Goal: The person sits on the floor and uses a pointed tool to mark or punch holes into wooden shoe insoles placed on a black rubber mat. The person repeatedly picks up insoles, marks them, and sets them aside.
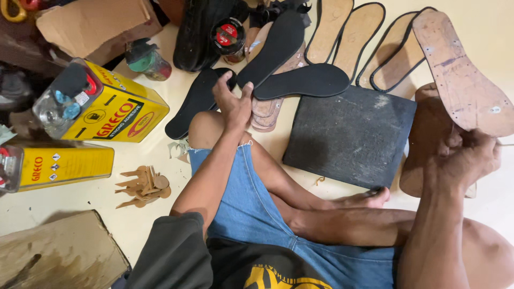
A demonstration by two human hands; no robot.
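Note:
I sit cross-legged on a pale floor in blue denim shorts. My left hand (233, 101) reaches forward past my knee and pinches the near end of a black insole (276, 45) that lies on a stack of tan soles (266, 111). My right hand (465, 156) is closed around the heel end of a brown leather sole (459, 69), held up with its underside facing me. Another black insole (302, 81) lies across the stack, and a third black insole (195, 101) lies left of my left hand.
A dark rubber slab (350, 136) lies in front of my legs. Two yellow adhesive cans (115, 107) (61, 166) lie at the left beside small tan strap pieces (143, 186). Several black-edged tan insoles (358, 32) sit at the back; cardboard (59, 257) fills the lower left.

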